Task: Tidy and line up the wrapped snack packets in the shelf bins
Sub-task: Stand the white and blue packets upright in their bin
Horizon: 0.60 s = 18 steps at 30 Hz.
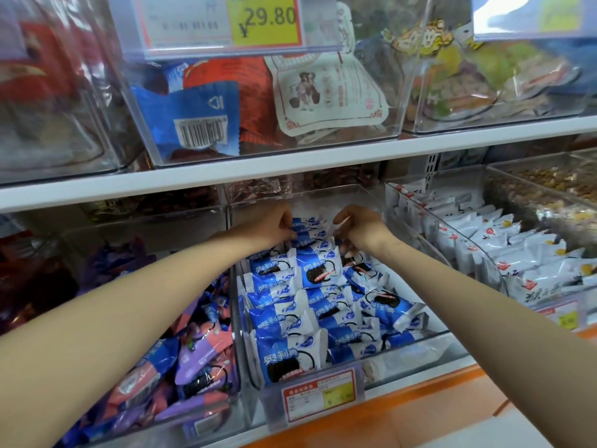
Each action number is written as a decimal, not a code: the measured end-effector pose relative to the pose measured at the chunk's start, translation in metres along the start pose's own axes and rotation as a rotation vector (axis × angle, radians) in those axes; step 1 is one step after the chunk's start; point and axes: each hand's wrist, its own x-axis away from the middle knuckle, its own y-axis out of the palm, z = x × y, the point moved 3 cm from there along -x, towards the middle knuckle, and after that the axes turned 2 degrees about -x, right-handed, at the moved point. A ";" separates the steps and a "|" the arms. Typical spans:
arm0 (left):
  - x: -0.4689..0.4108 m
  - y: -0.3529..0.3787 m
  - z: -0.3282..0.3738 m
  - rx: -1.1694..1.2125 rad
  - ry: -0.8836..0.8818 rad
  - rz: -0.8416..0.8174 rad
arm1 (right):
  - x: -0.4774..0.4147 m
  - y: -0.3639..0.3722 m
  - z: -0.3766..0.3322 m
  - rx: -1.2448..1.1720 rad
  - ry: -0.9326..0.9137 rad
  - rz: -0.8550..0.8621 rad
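Two hands are recorded inside the middle bin (pixel 420 350) of the lower shelf, both at its rear.

The left hand (pixel 276 225) has its fingers (pixel 289 232) curled, pinching the left edge of a rear packet (pixel 310 236) (blue and white, standing upright). The right hand (pixel 361 227) has its fingers curled too, with thumb and forefinger drawn nearly together at the right side of the same rear group. Whether a packet is actually pinched there cannot be told. Its lower fingertips are hidden among the packets.

The sandwich-cookie packets (pixel 318 273) are held in this bin in roughly three front-to-back rows. The left and centre rows stand mostly upright, while the right row lies tilted and loose. More than a dozen are visible, but an exact count is prevented by overlap.

Four clear bins are counted on the lower shelf. To the left are jumbled purple, pink and blue packets (pixel 200 354), to the right white packets (pixel 517 253) set in rows, and furthest right loose brownish snacks (pixel 555 195). One price label (pixel 323 394) is fixed to the middle bin's front. One yellow price tag (pixel 265 19) reading 29.80 is noted on the upper bins.
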 end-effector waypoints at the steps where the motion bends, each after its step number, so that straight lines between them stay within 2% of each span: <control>1: 0.004 0.000 0.003 0.007 0.009 -0.009 | 0.001 -0.002 -0.003 -0.005 0.002 0.007; 4: 0.009 0.006 0.010 -0.129 -0.014 -0.112 | 0.006 -0.006 -0.009 0.018 0.003 -0.071; 7: 0.009 0.010 0.009 -0.243 -0.056 -0.139 | 0.013 -0.005 -0.006 -0.004 0.021 -0.166; 18: 0.010 0.009 0.010 -0.064 -0.108 -0.091 | 0.018 -0.006 0.004 -0.007 -0.017 -0.048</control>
